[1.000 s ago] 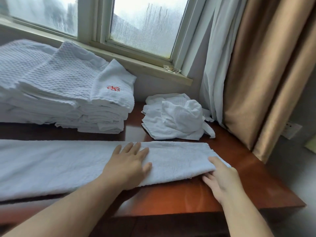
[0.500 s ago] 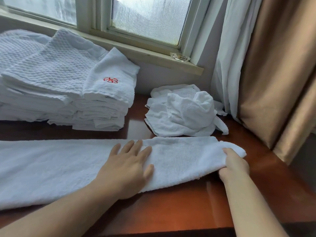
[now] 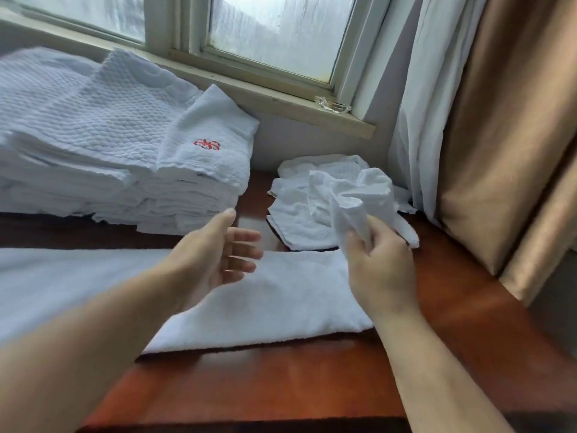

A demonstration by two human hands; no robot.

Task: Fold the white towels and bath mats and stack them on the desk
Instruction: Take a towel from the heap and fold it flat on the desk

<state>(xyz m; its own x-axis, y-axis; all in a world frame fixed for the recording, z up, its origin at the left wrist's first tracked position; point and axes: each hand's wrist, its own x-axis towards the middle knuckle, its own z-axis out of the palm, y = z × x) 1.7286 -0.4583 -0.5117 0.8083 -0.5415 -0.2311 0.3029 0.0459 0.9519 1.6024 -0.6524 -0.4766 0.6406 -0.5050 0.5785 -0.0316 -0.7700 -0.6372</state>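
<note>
Grip: right hand (image 3: 379, 273) pinched raised corner of long white terry towel (image 3: 281, 307); left hand (image 3: 212, 257) hovered, fingers loose, holding nothing. Risk: unpinned towel dragged askew; corner snagged crumpled white cloth pile (image 3: 299, 214).

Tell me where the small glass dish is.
In the head view, the small glass dish sits at the right end of the window sill, next to the white curtain, above the crumpled towel pile.
</note>
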